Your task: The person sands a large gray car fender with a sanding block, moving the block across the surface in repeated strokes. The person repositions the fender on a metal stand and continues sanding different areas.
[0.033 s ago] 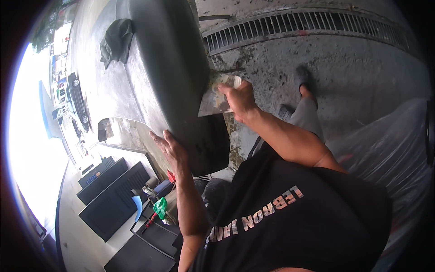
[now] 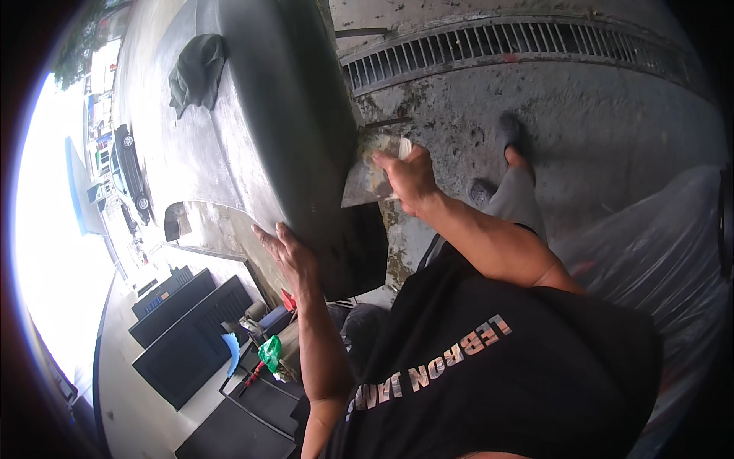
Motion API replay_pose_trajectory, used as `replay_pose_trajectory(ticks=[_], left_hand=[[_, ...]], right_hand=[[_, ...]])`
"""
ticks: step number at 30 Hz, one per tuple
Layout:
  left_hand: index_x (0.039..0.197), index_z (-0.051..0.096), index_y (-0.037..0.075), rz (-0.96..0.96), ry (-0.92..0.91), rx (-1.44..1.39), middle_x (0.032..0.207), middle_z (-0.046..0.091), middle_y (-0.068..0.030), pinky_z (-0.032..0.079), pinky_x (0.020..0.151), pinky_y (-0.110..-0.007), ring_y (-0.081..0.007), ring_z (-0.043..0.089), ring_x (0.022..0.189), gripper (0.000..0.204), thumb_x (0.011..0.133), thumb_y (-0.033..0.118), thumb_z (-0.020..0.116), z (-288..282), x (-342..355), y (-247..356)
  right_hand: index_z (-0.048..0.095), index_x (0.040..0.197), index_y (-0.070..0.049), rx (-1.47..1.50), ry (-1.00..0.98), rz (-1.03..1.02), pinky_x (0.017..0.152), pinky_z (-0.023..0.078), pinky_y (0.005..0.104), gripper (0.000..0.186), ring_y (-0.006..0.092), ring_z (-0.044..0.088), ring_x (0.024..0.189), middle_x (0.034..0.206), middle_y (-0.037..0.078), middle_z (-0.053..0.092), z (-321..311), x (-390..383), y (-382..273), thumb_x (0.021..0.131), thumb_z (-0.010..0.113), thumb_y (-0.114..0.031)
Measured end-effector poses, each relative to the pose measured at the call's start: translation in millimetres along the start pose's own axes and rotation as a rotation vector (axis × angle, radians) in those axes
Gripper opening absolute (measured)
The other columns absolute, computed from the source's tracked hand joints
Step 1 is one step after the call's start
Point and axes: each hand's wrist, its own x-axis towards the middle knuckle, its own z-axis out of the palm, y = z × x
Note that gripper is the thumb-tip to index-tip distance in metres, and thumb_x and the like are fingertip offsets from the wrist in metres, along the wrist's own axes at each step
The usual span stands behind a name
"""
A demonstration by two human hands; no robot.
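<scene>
Cloth (image 2: 197,75) on panel (image 2: 294,99), sheet (image 2: 368,183) at right edge, grate (image 2: 474,44) beyond

Pale block capitals (image 2: 433,372), last ones partly hidden, across front of black shirt (image 2: 550,359).

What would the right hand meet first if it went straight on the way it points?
The right hand would probably meet the panel, just past the sheet it grips; depth makes it unclear whether the sheet already touches.
</scene>
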Motion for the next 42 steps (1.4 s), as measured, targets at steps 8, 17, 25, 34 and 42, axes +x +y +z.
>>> replay_pose_trajectory(ticks=[8,17,25,34,42], left_hand=[[0.164,0.014,-0.003,-0.02,0.017,-0.018,0.17,0.019,-0.0281,0.019,0.127,-0.045,-0.0393,0.021,0.158,0.075,0.11,0.042,0.039,2.6,-4.1,-1.0],[0.165,0.014,-0.002,-0.018,0.013,-0.005,0.169,0.021,-0.0284,0.02,0.127,-0.045,-0.0397,0.022,0.157,0.074,0.11,0.042,0.038,4.8,2.3,-3.0],[0.164,0.015,-0.003,0.0,0.011,-0.029,0.169,0.021,-0.0285,0.02,0.127,-0.044,-0.0394,0.022,0.157,0.073,0.111,0.041,0.038,5.6,-1.1,-4.5],[0.164,0.014,-0.003,0.056,0.016,0.018,0.169,0.019,-0.0281,0.019,0.128,-0.045,-0.04,0.021,0.157,0.072,0.111,0.041,0.036,7.9,0.3,-5.2],[0.165,0.013,-0.001,-0.01,0.036,-0.012,0.171,0.018,-0.0267,0.018,0.128,-0.044,-0.0394,0.02,0.158,0.074,0.11,0.043,0.036,7.8,9.5,-16.9]], right_hand=[[0.049,0.052,-0.008,-0.05,0.015,-0.058,0.044,0.034,0.0349,0.046,0.0059,0.041,0.048,0.054,-0.004,0.049,-12.4,-17.3,16.4,0.093,0.07,-0.009],[0.071,0.093,-0.002,-0.114,-0.011,0.047,0.067,0.054,0.033,0.002,0.011,0.064,0.076,0.086,0.002,0.069,-11.2,-5.1,16.8,0.092,0.07,-0.004],[0.044,0.055,-0.008,-0.023,0.068,0.054,0.038,0.028,0.0353,0.046,0.007,0.036,0.046,0.055,-0.004,0.044,-1.4,-7.2,8.4,0.092,0.071,-0.01],[0.057,0.06,-0.006,0.086,0.123,-0.039,0.048,0.038,0.0362,0.033,0.0075,0.045,0.052,0.06,-0.002,0.055,7.6,22.8,5.6,0.09,0.07,-0.005],[0.066,0.069,-0.006,0.259,0.031,-0.034,0.052,0.046,0.034,0.022,0.0103,0.054,0.056,0.067,0.0,0.061,-20.3,47.2,-22.2,0.089,0.075,-0.007]])
